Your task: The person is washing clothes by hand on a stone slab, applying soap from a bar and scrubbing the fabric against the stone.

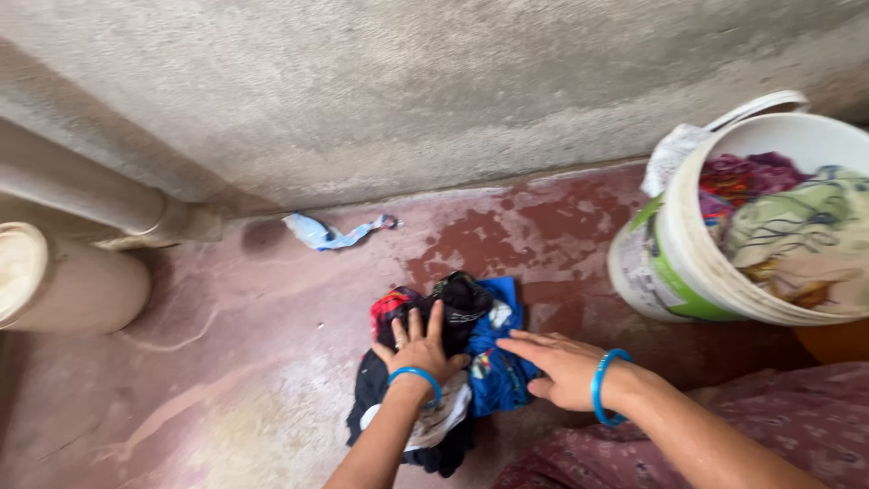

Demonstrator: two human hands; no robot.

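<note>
A heap of wet clothes, black, blue, red and white, lies on the reddish floor in front of me. My left hand presses flat on the black cloth on top, fingers spread, with a blue bangle at the wrist. My right hand rests flat on the blue cloth at the heap's right side, fingers stretched toward the left, also with a blue bangle. Neither hand grips anything.
A white bucket full of coloured clothes stands at the right. A crumpled light-blue plastic scrap lies by the rough concrete wall. A grey pipe and a pale round container are at the left. The floor is wet.
</note>
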